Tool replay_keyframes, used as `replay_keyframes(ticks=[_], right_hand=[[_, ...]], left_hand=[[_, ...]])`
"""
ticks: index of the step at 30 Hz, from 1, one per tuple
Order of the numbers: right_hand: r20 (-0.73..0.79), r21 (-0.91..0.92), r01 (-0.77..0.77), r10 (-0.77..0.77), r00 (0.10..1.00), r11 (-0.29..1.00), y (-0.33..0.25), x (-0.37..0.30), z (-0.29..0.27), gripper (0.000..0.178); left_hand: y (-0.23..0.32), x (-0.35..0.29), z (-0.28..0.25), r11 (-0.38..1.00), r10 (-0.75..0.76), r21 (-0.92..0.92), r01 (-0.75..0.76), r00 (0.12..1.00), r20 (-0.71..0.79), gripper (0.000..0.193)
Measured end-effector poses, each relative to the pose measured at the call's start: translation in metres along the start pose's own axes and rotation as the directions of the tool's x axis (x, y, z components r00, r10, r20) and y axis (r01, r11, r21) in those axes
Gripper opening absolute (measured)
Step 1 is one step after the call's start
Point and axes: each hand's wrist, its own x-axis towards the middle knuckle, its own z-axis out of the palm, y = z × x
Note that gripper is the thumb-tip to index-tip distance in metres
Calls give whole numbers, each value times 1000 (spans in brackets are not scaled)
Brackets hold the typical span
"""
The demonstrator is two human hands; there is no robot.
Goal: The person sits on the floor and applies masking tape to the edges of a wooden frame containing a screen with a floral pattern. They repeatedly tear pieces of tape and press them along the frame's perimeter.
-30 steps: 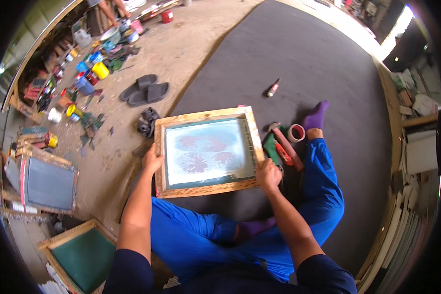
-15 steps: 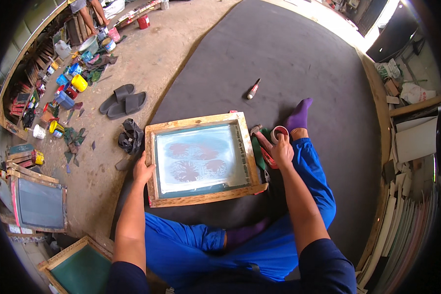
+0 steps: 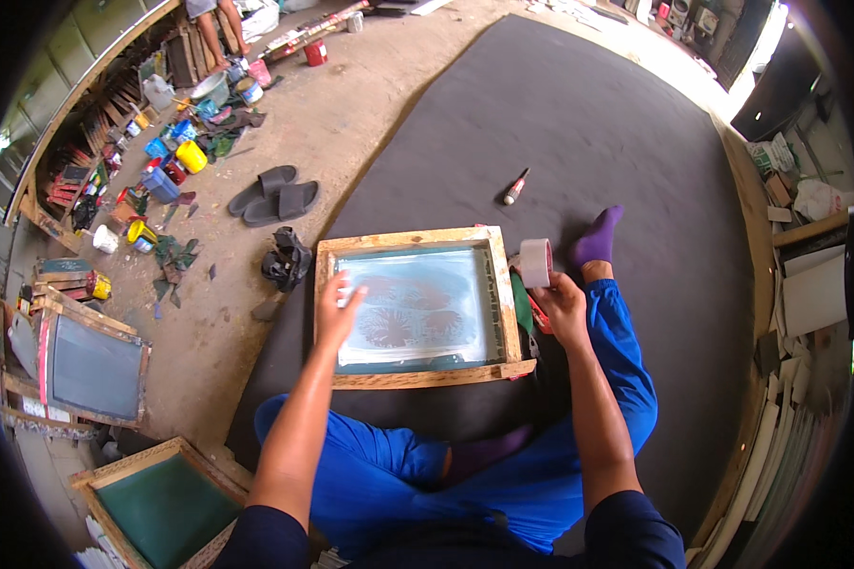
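A wooden-framed printing screen point(image 3: 416, 381) lies flat in front of my crossed legs, its mesh showing dark tree-like shapes on a pale bluish ground. My left hand point(image 3: 336, 315) hovers over the left side of this screen with fingers apart, holding nothing. Just past the screen's right edge, my right hand point(image 3: 564, 308) grips a roll of tape point(image 3: 535, 263), raised and turned so its broad outer band shows. Below the roll, a green item point(image 3: 521, 302) and a red item lie beside the frame, partly hidden by the hand and roll.
On the dark mat point(image 3: 579, 123), a screwdriver point(image 3: 516, 187) lies beyond the screen. Black slippers point(image 3: 277, 197) and a crumpled black bag point(image 3: 287, 259) are to the left. Paint containers point(image 3: 191, 156) crowd the far left. More framed screens point(image 3: 95, 365) stand at the near left; a person's legs show far back.
My right hand has lifted the tape roll from beside the screen and turned it. The left hand has let go of the frame's left edge and moved over the mesh.
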Motion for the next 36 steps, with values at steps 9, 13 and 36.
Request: replay_keyframes(ticks=[9,13,36], right_hand=[[282,38,449,-441,852,892,-122,-58,43,18],[358,-64,586,-529,769,808,-151,-73,45,23],[-82,-250,433,-465,882,866,-230,-121,68,34]], left_hand=[[158,-85,41,810,201,-552,199,790,580,85],[187,-108,39,686,453,-712,150,678,579,88],[207,-151,14,620,783,-46,-784,621,-34,95]])
